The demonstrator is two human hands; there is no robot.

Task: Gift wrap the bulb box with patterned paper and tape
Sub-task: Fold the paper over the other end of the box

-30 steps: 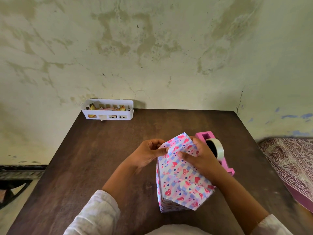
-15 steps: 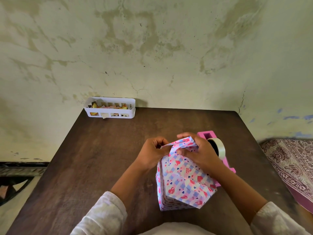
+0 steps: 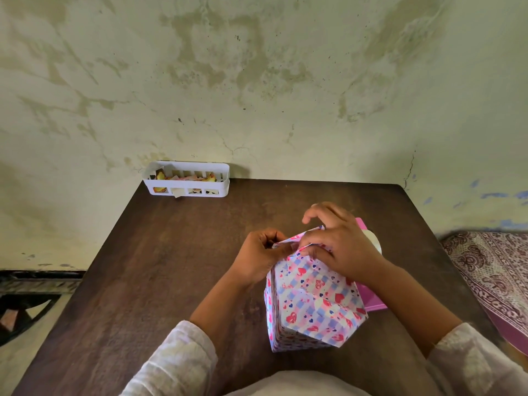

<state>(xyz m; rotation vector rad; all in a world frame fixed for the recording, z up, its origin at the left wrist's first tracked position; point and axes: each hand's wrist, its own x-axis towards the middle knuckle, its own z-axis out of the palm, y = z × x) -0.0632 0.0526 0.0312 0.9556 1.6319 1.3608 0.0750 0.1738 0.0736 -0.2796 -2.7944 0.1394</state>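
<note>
Folding the top flaps of the wrapped bulb box

Your bulb box [image 3: 310, 304] stands upright on the table [image 3: 171, 267] — left hand [image 3: 258, 257] pinches the paper's top edge, right hand [image 3: 340, 248] presses the fold, fingers curled over it; behind it the pink tape dispenser [image 3: 371, 244], a white basket [image 3: 187, 180] farthest back.

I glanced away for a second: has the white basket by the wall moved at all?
No. The white basket sits at the table's far left corner against the wall, as before; its small shift in the picture matches the table's, so the camera moved.
</note>
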